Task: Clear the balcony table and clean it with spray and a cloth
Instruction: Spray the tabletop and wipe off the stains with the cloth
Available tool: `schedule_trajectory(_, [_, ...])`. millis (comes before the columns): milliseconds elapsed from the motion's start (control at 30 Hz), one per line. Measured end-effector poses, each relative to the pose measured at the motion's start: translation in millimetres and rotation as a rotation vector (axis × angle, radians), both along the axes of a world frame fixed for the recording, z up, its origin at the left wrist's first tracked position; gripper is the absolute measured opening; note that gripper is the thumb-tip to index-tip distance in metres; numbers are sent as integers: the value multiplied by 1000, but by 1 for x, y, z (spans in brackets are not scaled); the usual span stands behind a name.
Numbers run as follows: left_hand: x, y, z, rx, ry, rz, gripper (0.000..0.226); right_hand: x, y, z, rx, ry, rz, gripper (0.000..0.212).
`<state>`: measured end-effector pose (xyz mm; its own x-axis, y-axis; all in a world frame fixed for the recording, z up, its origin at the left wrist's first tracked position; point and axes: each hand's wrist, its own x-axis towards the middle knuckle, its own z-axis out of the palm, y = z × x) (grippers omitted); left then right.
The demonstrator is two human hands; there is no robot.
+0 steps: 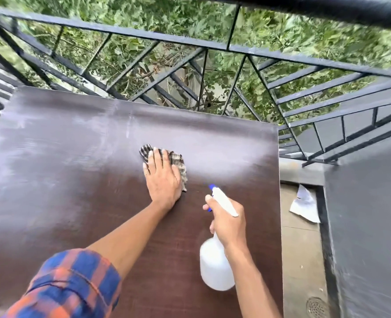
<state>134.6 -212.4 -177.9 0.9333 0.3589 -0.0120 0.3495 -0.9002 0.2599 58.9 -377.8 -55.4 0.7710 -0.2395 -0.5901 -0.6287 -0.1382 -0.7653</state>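
The dark brown table top (75,180) fills most of the view, with pale streaks across its far half. My left hand (162,177) lies flat, palm down, on a crumpled checked cloth (178,160) near the table's middle, pressing it to the surface. My right hand (227,220) grips the neck of a white spray bottle (215,265) with a blue nozzle tip, held just above the table at the right, nozzle pointing away toward the far edge. One finger rests at the blue trigger.
A black metal railing (190,42) runs right behind the table's far edge, with green foliage beyond. To the right, a narrow concrete floor strip holds a crumpled white paper (304,204) and a round drain grate (317,307), bounded by a grey wall (369,226).
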Motion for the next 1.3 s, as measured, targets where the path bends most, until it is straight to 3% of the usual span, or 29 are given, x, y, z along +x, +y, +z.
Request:
schedule_trajectory(200, [-4,-78,5,-50,3,-181,60,-2,-37,-4,-10,13,-103,24])
schedule_trajectory(533, [7,-207,-3,-31,62,-790,64,-7,-104,-7,-24,-52,-342,22])
schedule_trajectory(767, [9,-217,-5,-44,38,-1032,61,-27,-122,-11,-54,-19,-450,23])
schedule_trajectory(967, [5,-186,-5,7,-39,-1242,67,-32,-97,-11,-59,0,-408,23])
schedule_trajectory(1100, [-5,-133,-10,-22,-70,-1156,76,-22,-62,-8,-50,-12,-289,22])
schedule_trajectory(1200, [-17,-89,-15,-118,-139,-865,65,-12,-41,-9,-72,-7,-211,25])
schedule_trajectory(1300, [-24,-24,-15,-80,-177,-628,60,-1,-5,-10,-53,-15,-106,28])
